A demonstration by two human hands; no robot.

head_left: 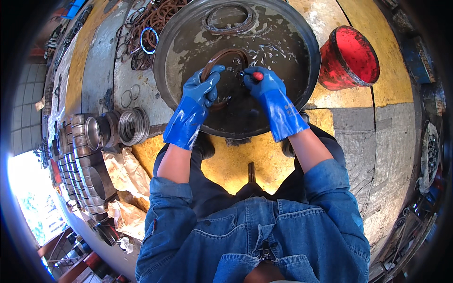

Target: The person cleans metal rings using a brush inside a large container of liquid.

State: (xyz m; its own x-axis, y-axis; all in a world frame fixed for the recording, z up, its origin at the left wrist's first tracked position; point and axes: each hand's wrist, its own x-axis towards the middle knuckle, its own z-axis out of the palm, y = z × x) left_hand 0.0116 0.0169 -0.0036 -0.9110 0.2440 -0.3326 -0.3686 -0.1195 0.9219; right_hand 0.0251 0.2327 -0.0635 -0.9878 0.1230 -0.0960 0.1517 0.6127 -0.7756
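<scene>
A wide, round dark metal basin (160,61) holding murky liquid lies in front of me. Over it, my left hand (202,87), in a blue rubber glove, grips a brown ring (218,57) by its left side. The ring is tilted, and its lower part is partly hidden by the glove. My right hand (265,85), gloved the same way, is closed around a tool with a red handle (257,75) at the ring's right side. The tool's working end is too dark to make out. More rings (230,31) lie in the liquid at the basin's far side.
Left of the basin is a heap of brown rings (163,21), with two thin rings (126,98) nearer me. Silvery rings (134,127), stacked metal cylinders (81,151) and crumpled brown paper (123,172) lie farther left. A red bucket (330,66) leans at the basin's right.
</scene>
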